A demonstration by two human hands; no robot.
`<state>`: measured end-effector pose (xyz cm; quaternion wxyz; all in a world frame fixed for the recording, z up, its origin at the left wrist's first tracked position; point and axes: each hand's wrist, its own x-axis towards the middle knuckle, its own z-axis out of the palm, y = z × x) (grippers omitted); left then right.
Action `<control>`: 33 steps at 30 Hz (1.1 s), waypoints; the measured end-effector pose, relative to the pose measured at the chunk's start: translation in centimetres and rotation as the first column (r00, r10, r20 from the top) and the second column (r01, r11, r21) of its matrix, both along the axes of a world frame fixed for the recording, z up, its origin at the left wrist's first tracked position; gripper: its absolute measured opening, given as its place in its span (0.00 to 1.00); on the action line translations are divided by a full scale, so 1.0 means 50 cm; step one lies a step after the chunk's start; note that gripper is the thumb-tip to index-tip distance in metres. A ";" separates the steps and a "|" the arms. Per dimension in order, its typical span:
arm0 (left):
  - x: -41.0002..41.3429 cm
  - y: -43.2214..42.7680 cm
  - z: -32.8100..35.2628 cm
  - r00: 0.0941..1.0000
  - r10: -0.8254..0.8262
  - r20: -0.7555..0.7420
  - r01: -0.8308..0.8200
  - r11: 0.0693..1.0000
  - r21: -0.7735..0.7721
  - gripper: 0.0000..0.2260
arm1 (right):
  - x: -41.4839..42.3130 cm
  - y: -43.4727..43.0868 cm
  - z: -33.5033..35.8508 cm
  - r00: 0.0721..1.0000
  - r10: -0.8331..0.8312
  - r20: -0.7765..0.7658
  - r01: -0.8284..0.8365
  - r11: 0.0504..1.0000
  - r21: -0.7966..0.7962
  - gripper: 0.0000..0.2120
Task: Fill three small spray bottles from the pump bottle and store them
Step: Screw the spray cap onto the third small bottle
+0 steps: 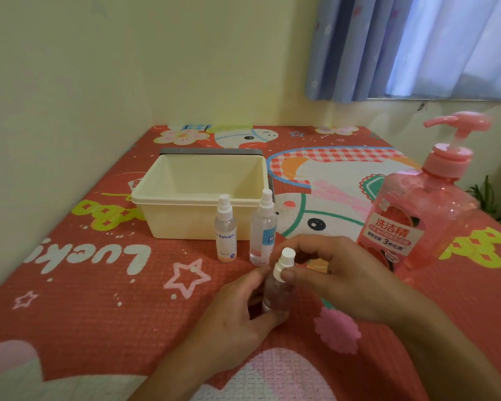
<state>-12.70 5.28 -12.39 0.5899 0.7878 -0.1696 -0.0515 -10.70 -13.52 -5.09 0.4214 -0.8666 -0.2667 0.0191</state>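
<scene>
your left hand (243, 308) has its fingers curled round the clear body of a small spray bottle (274, 296). your right hand (339, 273) pinches its white spray top (284, 263) with thumb and fingers. just past your fingers stand a short bottle (225, 230) and a tall bottle (263, 227), with a cream box (197, 198) behind them. the pink pump bottle (417, 215) stands right of your right fingers on the red mat (99, 299).

Walls (128, 68): plain, pale cream, meeting in a corner. Mat (99, 299): red, cartoon print, laid flat up to both walls. Upper right: blue star-print curtain (359, 47) beside a sheer panel (460, 47) that passes soft daylight.
</scene>
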 end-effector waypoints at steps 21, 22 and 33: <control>-0.001 -0.006 0.007 0.997 0.009 0.071 -0.016 0.996 0.092 0.22 | -0.010 0.021 -0.036 0.974 -0.175 0.147 0.167 0.984 0.064 0.10; 0.000 -0.003 0.008 0.998 -0.029 0.060 0.024 0.996 0.086 0.22 | -0.009 0.021 -0.038 0.973 -0.173 0.150 0.164 0.984 0.070 0.10; 0.006 -0.014 0.014 0.999 -0.034 -0.003 0.034 0.999 0.040 0.25 | -0.007 0.023 -0.055 0.951 -0.248 0.184 0.228 0.966 0.124 0.16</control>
